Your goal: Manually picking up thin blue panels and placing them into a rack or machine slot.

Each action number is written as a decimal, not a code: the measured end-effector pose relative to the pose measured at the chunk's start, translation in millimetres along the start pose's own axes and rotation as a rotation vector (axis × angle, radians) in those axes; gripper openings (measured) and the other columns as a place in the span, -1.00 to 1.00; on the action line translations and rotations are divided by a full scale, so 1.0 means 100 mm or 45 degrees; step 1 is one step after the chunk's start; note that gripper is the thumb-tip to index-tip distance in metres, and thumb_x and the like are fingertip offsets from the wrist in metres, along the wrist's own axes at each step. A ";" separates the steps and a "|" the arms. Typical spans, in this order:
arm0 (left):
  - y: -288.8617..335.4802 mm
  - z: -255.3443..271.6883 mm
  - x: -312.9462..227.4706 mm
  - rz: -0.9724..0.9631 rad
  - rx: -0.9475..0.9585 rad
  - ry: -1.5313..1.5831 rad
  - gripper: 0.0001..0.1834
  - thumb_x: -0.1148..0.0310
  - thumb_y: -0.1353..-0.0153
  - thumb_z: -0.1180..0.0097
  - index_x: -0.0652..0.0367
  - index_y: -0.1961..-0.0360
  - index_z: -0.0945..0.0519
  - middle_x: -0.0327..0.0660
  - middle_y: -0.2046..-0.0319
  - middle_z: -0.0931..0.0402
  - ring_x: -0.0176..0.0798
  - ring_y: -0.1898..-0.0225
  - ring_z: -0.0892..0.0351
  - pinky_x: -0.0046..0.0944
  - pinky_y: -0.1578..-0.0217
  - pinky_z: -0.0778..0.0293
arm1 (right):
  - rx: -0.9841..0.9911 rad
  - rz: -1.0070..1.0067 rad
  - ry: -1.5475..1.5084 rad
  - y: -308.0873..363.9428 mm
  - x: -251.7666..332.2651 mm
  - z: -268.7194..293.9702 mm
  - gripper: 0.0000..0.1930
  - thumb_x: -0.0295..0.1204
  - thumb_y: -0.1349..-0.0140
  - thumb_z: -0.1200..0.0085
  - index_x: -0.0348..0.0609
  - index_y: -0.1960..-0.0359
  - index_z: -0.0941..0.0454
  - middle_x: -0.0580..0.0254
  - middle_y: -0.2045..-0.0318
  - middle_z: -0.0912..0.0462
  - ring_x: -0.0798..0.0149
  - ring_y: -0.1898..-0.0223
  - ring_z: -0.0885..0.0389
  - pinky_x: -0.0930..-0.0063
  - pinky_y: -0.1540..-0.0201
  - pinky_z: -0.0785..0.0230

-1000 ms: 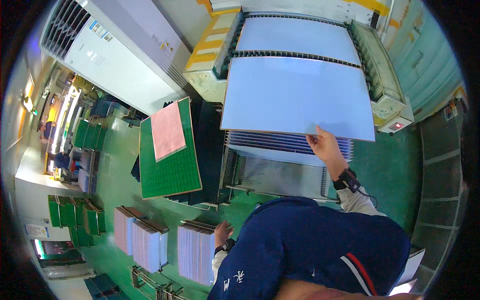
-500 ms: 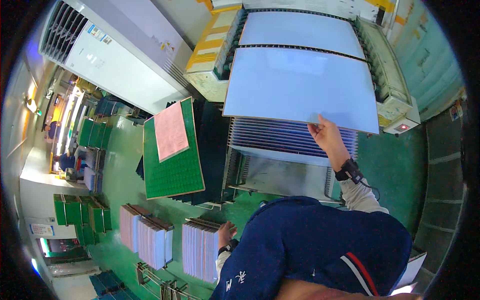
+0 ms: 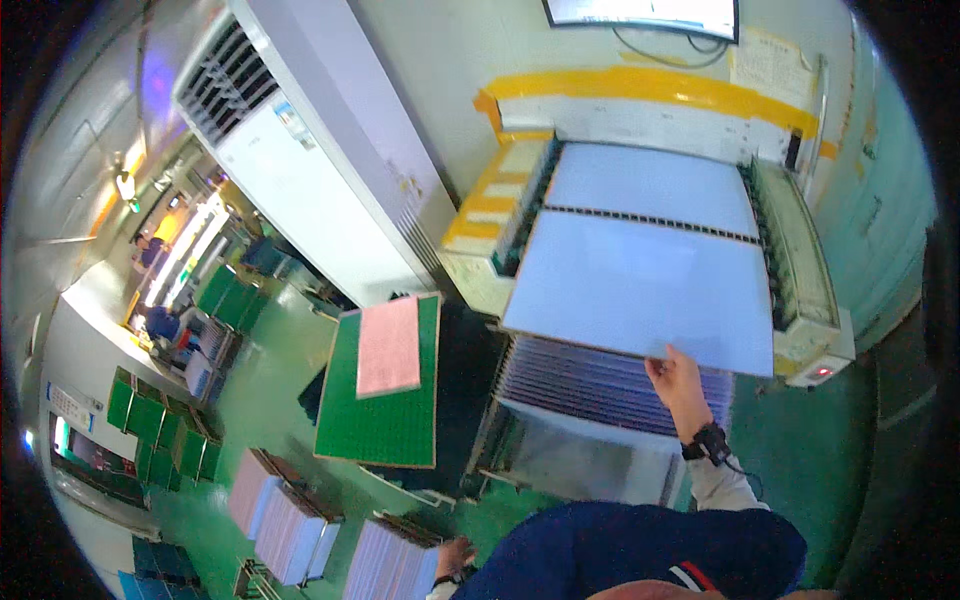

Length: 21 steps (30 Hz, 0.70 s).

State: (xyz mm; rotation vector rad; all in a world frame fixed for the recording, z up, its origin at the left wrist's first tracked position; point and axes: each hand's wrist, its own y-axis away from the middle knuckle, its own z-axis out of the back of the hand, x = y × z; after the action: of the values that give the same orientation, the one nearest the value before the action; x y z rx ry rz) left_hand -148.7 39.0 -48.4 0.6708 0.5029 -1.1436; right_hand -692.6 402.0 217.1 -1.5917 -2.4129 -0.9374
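Observation:
A large pale-blue panel [image 3: 640, 285] lies flat on the roller bed of a conveyor machine, its near edge sticking out towards me. My right hand [image 3: 678, 385] pinches that near edge right of its middle, thumb and fingers closed on it. Beyond it a second pale-blue panel [image 3: 655, 190] rests on the bed, with a narrow strip of dark rollers [image 3: 650, 218] between the two. Below the bed's front stands a rack of several similar panels [image 3: 590, 385]. My left hand [image 3: 455, 555] hangs low beside another panel rack [image 3: 385, 565], fingers loosely bent, with nothing visible in it.
Left of the machine, a green board [image 3: 375, 425] bears a pink sheet [image 3: 390, 345]. A tall white air conditioner [image 3: 310, 190] stands behind it. More racked panels [image 3: 290, 535] and green boards [image 3: 150, 410] stand on the left floor. A screen [image 3: 645, 12] hangs above; people work far left.
My view has tilted up, bringing the wall and screen into sight. The near panel sits slightly farther into the machine, my right hand still on its edge. My left hand stays low.

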 end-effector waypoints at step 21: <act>-0.27 0.36 -1.24 1.218 -0.311 1.235 -0.74 0.27 -0.12 -0.06 0.22 0.27 -0.40 -0.13 0.37 -0.49 -0.17 0.44 -0.56 -0.33 0.60 -0.50 | -0.010 0.121 0.005 -0.27 0.31 0.05 -0.88 -0.45 -0.14 -0.02 -0.22 0.45 -0.38 0.11 0.38 -0.48 0.13 0.25 -0.43 0.28 0.10 -0.39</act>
State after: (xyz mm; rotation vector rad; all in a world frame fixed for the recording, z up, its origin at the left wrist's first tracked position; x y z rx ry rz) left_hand -215.4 87.7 54.1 1.0682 0.9633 0.2061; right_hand -728.0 422.2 214.0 -1.6888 -2.3107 -0.9342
